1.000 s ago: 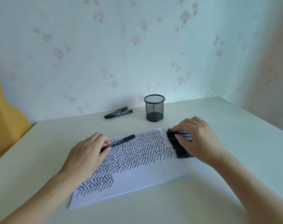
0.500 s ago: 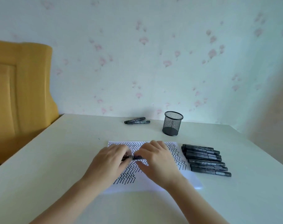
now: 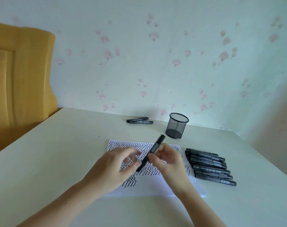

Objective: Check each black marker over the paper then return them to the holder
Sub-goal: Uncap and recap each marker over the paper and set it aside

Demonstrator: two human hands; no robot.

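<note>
Over paper (image 3: 149, 185), marker (image 3: 153, 150) slants up-right toward holder (image 3: 177, 126).

Head view, angled down over table (image 3: 57, 161)

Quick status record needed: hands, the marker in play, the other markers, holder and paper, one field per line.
left hand: fingertips at the lower end of the held marker
right hand: pinching the held marker mid-barrel
held marker: tilted, above the paper
paper: flat on table, zigzag lines over most of it
marker row: lying right of paper
marker pair: lying left of holder
holder: upright, appears empty
</note>
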